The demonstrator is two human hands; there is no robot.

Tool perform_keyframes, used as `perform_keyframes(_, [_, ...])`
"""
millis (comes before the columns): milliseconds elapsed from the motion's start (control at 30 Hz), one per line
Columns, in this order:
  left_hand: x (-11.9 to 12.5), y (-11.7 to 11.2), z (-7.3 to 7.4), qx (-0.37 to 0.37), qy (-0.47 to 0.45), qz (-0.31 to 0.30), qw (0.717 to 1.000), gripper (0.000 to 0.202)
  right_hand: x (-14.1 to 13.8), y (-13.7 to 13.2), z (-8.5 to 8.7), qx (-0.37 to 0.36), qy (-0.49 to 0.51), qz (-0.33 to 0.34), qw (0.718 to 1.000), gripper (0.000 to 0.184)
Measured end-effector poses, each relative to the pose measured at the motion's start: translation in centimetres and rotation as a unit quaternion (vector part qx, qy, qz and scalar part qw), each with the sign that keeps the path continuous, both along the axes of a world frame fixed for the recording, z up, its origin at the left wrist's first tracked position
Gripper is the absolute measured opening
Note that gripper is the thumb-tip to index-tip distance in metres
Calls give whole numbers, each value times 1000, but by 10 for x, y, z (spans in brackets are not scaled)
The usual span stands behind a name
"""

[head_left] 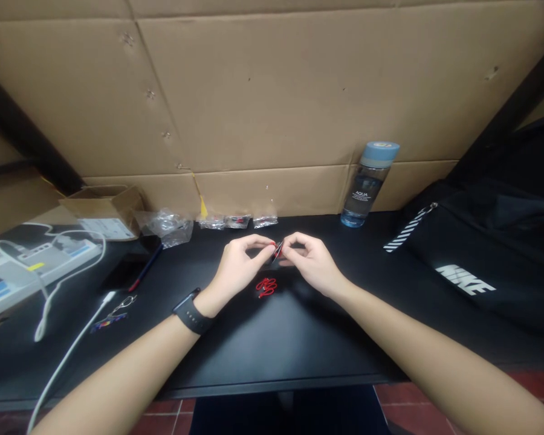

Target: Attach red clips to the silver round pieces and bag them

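Note:
My left hand (242, 260), with a black watch on its wrist, pinches the left side of a small red-and-dark piece with a shiny edge (277, 251). From the other side, my right hand (310, 261) closes its thumb and fingers on the same piece. Its kind is too small to make out, and fingertips cover part of it. On the black table just below both hands lies a loosely coiled red cord (267, 287), touched by neither hand.
Small clear plastic packets (238, 221) lie along the cardboard wall. A water bottle (365, 184) stands back right, beside a black bag (462, 260). Leftward are an open carton (106, 211), a phone (131, 266), scissors (123, 305) and a power strip (40, 266) with white cables.

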State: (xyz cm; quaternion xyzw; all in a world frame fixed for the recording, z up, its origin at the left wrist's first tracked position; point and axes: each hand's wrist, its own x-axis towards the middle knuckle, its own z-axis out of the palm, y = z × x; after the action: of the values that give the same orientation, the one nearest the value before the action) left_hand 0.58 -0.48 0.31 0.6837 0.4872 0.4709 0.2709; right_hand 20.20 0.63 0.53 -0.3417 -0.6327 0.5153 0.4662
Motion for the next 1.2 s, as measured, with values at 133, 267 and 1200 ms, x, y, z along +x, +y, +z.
perform_keyframes(133, [0,-4,3,4,5,-36,999,29,2,0,3,-16,13,-18,1000,26])
perform_keyframes(267, [0,-8,7,54,85,-19,995,43,4,0,4,-17,35,-25,999,26])
perform_keyframes(1200, [3,3,-7,-29,-114,-1,993,47,-3,10,-13,393,-292,-121,864,38])
